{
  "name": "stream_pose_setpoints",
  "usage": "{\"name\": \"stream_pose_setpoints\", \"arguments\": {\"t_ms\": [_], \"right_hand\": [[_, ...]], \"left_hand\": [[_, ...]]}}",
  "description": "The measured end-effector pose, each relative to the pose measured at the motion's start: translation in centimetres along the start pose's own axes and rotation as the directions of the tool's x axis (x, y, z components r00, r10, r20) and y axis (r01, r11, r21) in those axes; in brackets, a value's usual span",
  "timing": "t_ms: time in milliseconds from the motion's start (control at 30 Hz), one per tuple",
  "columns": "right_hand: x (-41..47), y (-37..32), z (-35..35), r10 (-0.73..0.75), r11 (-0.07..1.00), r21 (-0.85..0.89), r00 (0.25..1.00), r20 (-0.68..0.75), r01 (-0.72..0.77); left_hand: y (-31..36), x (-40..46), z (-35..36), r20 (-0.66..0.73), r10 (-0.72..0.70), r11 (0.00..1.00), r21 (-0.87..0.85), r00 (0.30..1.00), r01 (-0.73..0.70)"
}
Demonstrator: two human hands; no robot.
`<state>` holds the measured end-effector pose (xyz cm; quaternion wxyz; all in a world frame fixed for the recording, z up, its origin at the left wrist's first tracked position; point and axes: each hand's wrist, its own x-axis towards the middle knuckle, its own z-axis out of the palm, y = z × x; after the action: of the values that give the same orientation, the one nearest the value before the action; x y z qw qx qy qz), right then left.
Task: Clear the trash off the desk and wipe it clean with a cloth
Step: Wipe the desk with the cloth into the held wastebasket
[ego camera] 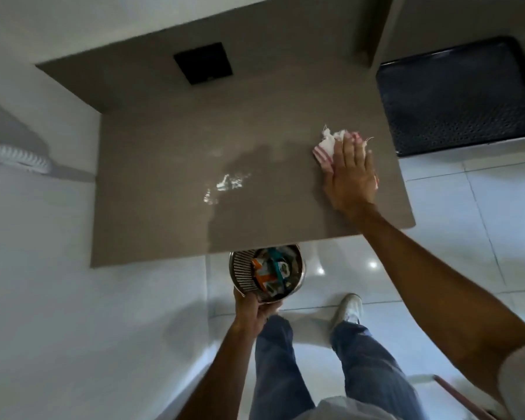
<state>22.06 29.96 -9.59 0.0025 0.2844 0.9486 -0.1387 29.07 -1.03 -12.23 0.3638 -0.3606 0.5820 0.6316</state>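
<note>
The brown desk [170, 207] fills the middle of the view, with a wet, shiny streak near its centre. My right hand [350, 174] lies flat on a white cloth with pink stripes [326, 147] near the desk's right edge, pressing it onto the surface. My left hand [253, 307] grips the rim of a round metal trash bin [243, 274] held just below the desk's front edge. Several colourful wrappers [272, 269] lie inside the bin.
A black square plate [203, 62] is set in the desk's back panel. A dark perforated tray [461, 98] sits on a lower surface to the right. White wall at left, glossy tiled floor [467, 225] below, my legs and a shoe [347, 309] under the bin.
</note>
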Motion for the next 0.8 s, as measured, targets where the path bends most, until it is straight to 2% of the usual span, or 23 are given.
{"name": "stream_pose_setpoints", "arguments": {"t_ms": [133,267,367,433,567,700,800], "right_hand": [[2.7,-6.0,1.2,0.004,0.999,-0.037,0.998,0.064,-0.001],[5.5,-12.9,3.0,-0.131,0.990,-0.045,0.985,0.111,0.136],[4.8,-17.9,4.4,-0.263,0.963,-0.013,0.949,0.174,0.269],[4.0,-20.5,4.9,-0.377,0.922,-0.009,0.902,0.211,0.387],[2.5,-22.3,6.1,-0.589,0.779,-0.062,0.762,0.268,0.624],[0.3,-22.9,6.7,-0.697,0.649,-0.084,0.635,0.335,0.756],[-3.0,-22.5,7.2,-0.788,0.545,-0.055,0.533,0.309,0.837]], "left_hand": [[1.9,1.7,-2.8,0.034,-0.054,0.998,-0.036,0.998,0.055],[3.8,3.9,-5.6,0.065,-0.101,0.995,0.007,0.993,0.101],[4.5,4.7,-7.2,0.075,-0.107,0.994,0.004,0.991,0.107],[4.7,5.1,-8.2,0.050,-0.108,0.993,0.049,0.993,0.106],[4.4,4.9,-10.0,0.031,-0.102,0.990,0.097,0.994,0.099],[3.8,3.0,-11.0,0.024,-0.047,0.998,0.032,0.999,0.046],[4.1,0.8,-11.3,0.020,-0.031,0.999,0.026,0.999,0.031]]}}
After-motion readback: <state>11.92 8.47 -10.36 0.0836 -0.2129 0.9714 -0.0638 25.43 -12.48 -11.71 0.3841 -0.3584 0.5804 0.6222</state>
